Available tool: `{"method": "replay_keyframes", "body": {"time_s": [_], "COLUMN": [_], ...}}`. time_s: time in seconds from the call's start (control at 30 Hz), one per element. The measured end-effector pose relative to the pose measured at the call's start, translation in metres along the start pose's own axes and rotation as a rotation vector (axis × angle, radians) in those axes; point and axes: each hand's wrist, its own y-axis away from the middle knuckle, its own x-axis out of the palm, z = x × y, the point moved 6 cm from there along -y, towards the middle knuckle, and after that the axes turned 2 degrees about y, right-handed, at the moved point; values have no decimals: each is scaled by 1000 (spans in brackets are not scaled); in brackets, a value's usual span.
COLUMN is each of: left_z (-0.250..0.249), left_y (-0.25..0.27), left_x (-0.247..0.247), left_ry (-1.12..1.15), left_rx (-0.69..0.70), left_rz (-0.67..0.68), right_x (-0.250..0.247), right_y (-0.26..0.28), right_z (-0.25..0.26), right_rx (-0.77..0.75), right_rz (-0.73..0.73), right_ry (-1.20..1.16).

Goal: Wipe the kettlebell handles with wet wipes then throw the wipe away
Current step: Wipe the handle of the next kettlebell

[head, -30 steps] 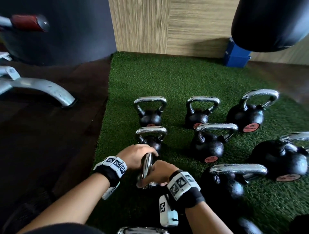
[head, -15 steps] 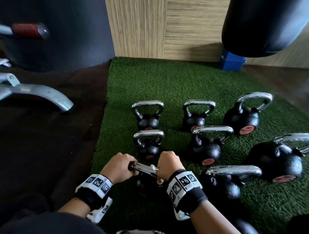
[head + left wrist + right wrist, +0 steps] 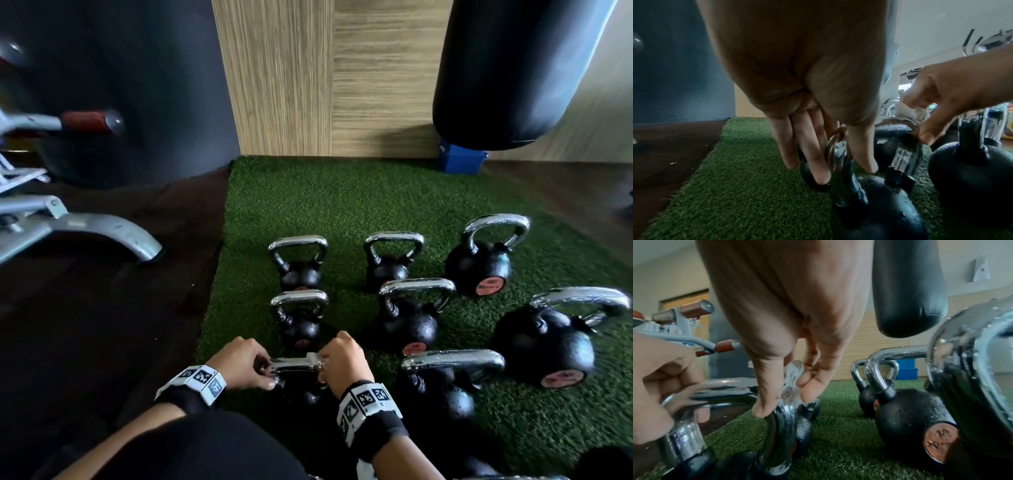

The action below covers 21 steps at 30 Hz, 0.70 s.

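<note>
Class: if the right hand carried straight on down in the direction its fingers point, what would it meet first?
The right hand points downward, pinching a wet wipe on the kettlebell handle, so it would meet that handle's right-hand bend at once; the black kettlebell body lies below, though depth is unclear.

We see green turf (image 3: pixel 342 205) under our hands, with black chrome-handled kettlebells (image 3: pixel 407 318) standing on it ahead and to the right of them; dark floor (image 3: pixel 85 325) lies to their left.
</note>
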Motion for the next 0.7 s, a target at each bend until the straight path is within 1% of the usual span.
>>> {"method": "replay_keyframes", "body": {"time_s": [0.07, 0.13, 0.23, 0.3, 0.37, 0.43, 0.5, 0.6, 0.7], "left_z": [1, 2, 8, 10, 18, 25, 31, 44, 61], "left_y": [1, 4, 7, 5, -3, -15, -32, -58, -92], "left_x": [0, -1, -5, -13, -21, -31, -39, -39, -17], "left_ry": [-43, -75, -90, -91, -50, -31, -53, -13, 100], "left_rx": [-7, -22, -57, -65, -101, -134, -129, -82, -78], "left_rz": [83, 171, 222, 207, 180, 167, 165, 167, 169], "right_x": [-3, -11, -29, -42, -51, -57, -59, -52, -43], "right_y": [1, 3, 2, -3, -11, -23, -38, -60, -84], "right_z": [-7, -14, -20, -22, -22, -22, -24, -27, -25], "right_rx": [-4, 15, 30, 36, 33, 48, 72, 132, 137], "right_rz": [-8, -42, -76, -98, -139, -179, -208, -193, -168], "right_ry": [-45, -150, -322, -389, -408, -430, -483, -633, -720]}}
